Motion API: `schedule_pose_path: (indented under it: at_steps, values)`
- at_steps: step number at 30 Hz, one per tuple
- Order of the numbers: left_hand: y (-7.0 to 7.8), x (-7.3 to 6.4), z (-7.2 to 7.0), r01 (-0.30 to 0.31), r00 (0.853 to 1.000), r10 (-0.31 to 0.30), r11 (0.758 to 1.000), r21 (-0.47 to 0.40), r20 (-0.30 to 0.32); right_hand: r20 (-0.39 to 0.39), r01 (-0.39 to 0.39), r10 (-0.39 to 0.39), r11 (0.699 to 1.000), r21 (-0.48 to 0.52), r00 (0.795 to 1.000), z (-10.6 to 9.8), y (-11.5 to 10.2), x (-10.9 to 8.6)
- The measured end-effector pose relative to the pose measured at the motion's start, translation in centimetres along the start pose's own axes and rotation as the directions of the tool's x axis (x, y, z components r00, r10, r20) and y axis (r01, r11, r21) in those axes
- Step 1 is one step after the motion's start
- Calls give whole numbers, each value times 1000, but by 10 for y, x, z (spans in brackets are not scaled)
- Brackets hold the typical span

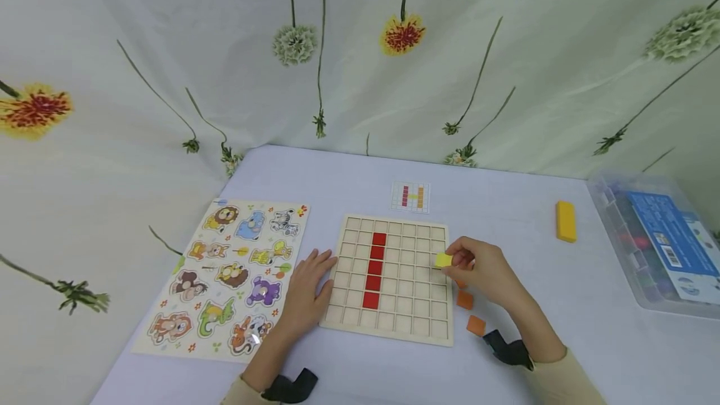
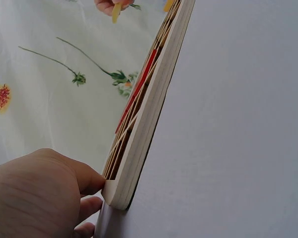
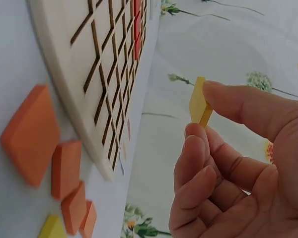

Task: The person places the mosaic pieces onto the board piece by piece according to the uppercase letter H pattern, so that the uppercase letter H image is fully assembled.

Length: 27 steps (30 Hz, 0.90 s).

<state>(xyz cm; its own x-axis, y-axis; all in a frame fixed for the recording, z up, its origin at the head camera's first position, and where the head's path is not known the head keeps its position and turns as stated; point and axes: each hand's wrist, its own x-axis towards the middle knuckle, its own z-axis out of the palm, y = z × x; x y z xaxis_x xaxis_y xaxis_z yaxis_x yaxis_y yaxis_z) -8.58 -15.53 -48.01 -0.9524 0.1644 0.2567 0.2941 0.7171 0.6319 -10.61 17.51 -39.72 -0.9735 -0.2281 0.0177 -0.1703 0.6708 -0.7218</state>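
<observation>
My right hand (image 1: 480, 267) pinches a yellow square tile (image 1: 443, 260) between thumb and fingers, over the right edge of a wooden grid board (image 1: 416, 311). Up close in the right wrist view, the yellow tile (image 3: 199, 104) is thin and held on its edges. A column of several red tiles (image 1: 374, 267) fills cells left of the board's middle. My left hand (image 1: 306, 292) lies at the board's left edge, fingers extended and touching its side. Orange tiles (image 1: 475, 325) lie along the board's right side; another yellow tile (image 3: 52, 227) lies by them in the right wrist view.
A small pattern card (image 1: 410, 197) with red, yellow and orange squares lies behind the board. An animal picture puzzle (image 1: 219, 280) is on the left. Farther right are a long yellow block (image 1: 566, 222) and a clear plastic box (image 1: 635, 261). Flowered cloth hangs behind.
</observation>
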Motion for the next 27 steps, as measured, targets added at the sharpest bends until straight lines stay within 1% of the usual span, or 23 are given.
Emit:
schedule_pose_path:
  at_steps: [7,12,15,19,27]
  values:
    - [-1,0,1,-4,1000,4,1000,0,-6,99,58,-60,998,19,993,34,-18,24]
    - [-1,0,1,-8,1000,7,1000,-5,-9,155,80,-80,997,4,985,52,-26,37]
    - [-2,-1,1,-8,1000,8,1000,-4,-9,181,74,-70,997,-16,981,61,-28,43]
    - [-2,-1,1,-9,1000,9,1000,-4,-7,196,65,-55,997,-45,979,68,-31,48]
    - [-2,-1,1,-9,1000,9,1000,-2,-1,210,18,-1,997,-80,978,73,-35,51]
